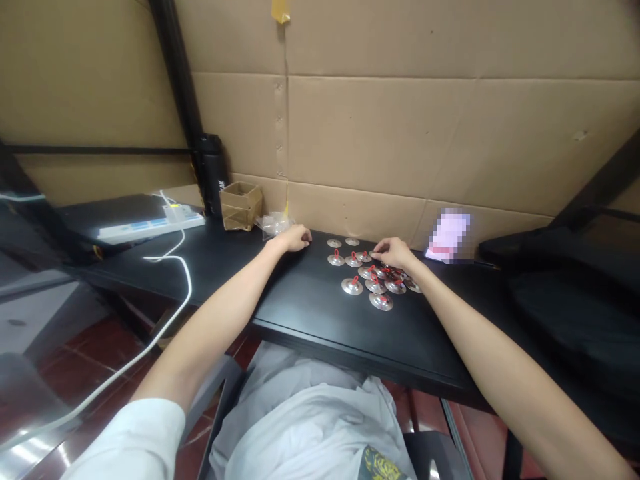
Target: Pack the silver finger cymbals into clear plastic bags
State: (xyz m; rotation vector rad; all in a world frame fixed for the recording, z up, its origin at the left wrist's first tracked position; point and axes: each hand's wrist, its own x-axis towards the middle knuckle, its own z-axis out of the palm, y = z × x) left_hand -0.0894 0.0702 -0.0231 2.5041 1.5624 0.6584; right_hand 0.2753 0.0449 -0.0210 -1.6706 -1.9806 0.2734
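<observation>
White clothes (310,427) in the lap, closest up. Past that was a black table (310,313) with a bunch of silver discs (381,301). The right hand (395,253) sat at the cluster's far edge, fingers pinched on one disc (363,257). The left hand (295,238) lay curled on the table beside a plastic bag (273,225); couldn't tell if it gripped anything.

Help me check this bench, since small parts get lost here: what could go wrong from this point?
The silver discs lie crowded under the right hand. A careless sweep might scatter them, and the nearest disc could slide off the front edge of the table. The white cable hangs off the table on the side of the left hand. A snag there may drag the power strip.
</observation>
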